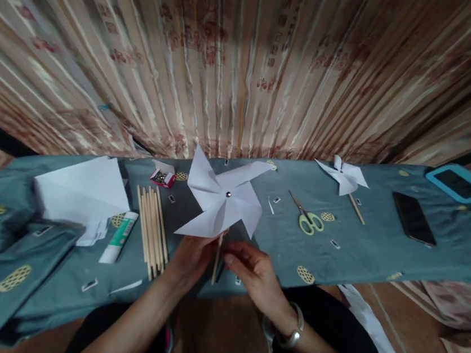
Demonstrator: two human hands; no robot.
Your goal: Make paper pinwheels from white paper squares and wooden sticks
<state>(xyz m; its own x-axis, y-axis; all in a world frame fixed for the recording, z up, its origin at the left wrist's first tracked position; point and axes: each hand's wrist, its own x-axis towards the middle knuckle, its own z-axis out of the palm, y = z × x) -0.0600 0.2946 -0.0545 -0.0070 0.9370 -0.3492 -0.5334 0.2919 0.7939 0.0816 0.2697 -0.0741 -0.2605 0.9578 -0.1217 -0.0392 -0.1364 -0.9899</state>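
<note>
Paper folded into a white pinwheel (223, 200) stands upright in front of us, its centre pinned with a small shiny stud and its thin wooden stick (217, 259) dropping down between our hands. Our left hand (192, 256) is closed around the stick just under the blades, and our right hand (256, 275) curls in beside it, fingertips at the stick's lower part, though we cannot tell whether they truly pinch it or only touch. We judge the pinwheel to be assembled already, so the step in hand looks like checking or fixing the head on its stick. The next move, as we see it, calls for a steady left grip and a light touch from the right, so the paper blades are not creased. On the blue-grey cloth (363, 253) lie a bundle of spare sticks (152, 229) just left of our hands, a glue tube (120, 237), a stack of white sheets (83, 187), a small box of pins (162, 177), scissors (308, 217), a second finished pinwheel (346, 178) and a dark phone (414, 218) well to the right.
</note>
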